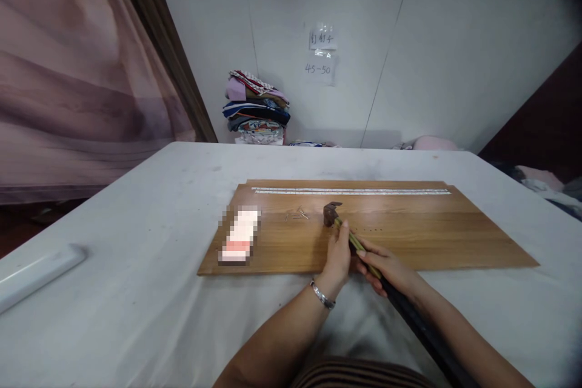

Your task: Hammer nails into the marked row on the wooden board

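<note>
A claw hammer with a rusty dark head and a yellow-and-black handle slants over the wooden board. My right hand is closed round the handle. My left hand, with a silver bracelet at the wrist, is closed against the handle just below the head; its fingertips are mostly hidden. Several loose nails lie on the board left of the hammer head. A short row of small dark dots, perhaps nail heads or holes, shows right of my hands.
Two white ruler-like strips run along the board's far edge. A blurred-out phone-shaped object lies at its left. The board rests on a white-covered table. A white rolled object sits at left; folded clothes are stacked behind.
</note>
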### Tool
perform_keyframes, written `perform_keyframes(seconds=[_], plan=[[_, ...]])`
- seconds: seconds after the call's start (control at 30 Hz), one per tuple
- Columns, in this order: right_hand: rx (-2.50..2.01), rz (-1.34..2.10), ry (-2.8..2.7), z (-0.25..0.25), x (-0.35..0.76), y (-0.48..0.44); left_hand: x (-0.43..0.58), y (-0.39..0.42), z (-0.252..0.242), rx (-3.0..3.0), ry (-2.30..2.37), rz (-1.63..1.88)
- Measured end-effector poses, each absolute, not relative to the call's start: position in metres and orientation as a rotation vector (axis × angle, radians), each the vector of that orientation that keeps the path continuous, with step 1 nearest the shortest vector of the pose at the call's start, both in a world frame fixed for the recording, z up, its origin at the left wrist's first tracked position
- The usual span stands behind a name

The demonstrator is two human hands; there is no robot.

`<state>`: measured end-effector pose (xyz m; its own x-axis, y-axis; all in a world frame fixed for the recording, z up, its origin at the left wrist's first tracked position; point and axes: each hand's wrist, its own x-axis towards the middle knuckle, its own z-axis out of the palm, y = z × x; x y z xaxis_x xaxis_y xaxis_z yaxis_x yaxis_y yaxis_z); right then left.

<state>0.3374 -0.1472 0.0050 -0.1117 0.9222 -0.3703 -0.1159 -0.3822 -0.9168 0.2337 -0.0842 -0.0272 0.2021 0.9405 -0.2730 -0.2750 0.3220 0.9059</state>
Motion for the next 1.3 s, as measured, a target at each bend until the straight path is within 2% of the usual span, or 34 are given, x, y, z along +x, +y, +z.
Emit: perform_keyframes(seconds=[1.3], plan=[[-1.348, 1.627, -0.966, 0.0072, 0.3367, -0.1472, 0.2322, -0.0849, -0.0278, 0.846, 0.974, 1.033]])
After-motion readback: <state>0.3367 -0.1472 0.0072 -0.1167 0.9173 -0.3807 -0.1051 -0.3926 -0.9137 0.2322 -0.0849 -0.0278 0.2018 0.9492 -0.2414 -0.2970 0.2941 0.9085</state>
